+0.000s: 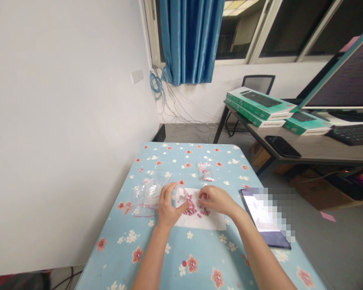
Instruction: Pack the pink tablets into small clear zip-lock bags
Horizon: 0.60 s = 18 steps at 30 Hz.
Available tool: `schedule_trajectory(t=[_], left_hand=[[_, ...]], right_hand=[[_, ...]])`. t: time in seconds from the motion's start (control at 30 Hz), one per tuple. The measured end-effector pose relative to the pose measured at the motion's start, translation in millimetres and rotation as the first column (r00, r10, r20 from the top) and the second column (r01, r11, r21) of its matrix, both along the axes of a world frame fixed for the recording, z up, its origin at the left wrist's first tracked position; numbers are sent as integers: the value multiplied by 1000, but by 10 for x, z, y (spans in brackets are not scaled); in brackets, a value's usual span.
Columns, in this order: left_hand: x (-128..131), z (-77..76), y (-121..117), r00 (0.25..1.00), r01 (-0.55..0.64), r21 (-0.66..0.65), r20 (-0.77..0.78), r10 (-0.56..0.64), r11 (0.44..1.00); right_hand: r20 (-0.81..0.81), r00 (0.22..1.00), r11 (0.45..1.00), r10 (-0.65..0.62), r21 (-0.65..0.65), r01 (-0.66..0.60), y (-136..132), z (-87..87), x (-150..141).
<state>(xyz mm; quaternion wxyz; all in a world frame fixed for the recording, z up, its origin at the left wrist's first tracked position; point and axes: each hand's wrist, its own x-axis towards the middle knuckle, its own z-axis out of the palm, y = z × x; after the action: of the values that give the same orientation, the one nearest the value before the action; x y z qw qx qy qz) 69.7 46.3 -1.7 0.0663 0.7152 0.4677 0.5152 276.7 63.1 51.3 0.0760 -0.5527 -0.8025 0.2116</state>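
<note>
Small pink pieces, like beads or pills, lie in a loose pile (pixel 191 208) on a white sheet of paper (pixel 199 225), with a few gold-brown pieces among them. My left hand (pixel 168 207) is at the left edge of the paper, its fingers and thumb curved around a small clear plastic bag (pixel 181 194) whose mouth is beside the pile. From the right, my right hand (pixel 216 199) reaches over the paper with fingertips bent together above a few pink pieces. What its fingertips hold, if anything, is too small to make out.
Clear plastic bags (pixel 148 193) lie left of my left hand. A clear bag with pink pieces (pixel 205 172) lies beyond the paper. A tablet (pixel 266 219) rests at the right table edge. Keyboard boxes (pixel 260 104) and a phone (pixel 282 146) occupy the neighbouring desk.
</note>
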Motion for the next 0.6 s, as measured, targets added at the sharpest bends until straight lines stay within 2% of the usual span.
schedule_trajectory(t=[0.17, 0.33, 0.47, 0.6], left_hand=[[3, -20, 11, 1000, -3, -27, -27, 3, 1000], [20, -26, 23, 1000, -8, -91, -23, 6, 996], [30, -31, 28, 999, 11, -118, -29, -15, 993], [27, -20, 29, 998, 30, -119, -45, -35, 992]], right_hand=[[140, 989, 999, -53, 19, 51, -6, -26, -87], [141, 989, 999, -52, 14, 51, -6, -49, -95], [33, 998, 999, -44, 31, 43, 12, -63, -59], [-241, 969, 996, -46, 63, 63, 22, -10, -55]])
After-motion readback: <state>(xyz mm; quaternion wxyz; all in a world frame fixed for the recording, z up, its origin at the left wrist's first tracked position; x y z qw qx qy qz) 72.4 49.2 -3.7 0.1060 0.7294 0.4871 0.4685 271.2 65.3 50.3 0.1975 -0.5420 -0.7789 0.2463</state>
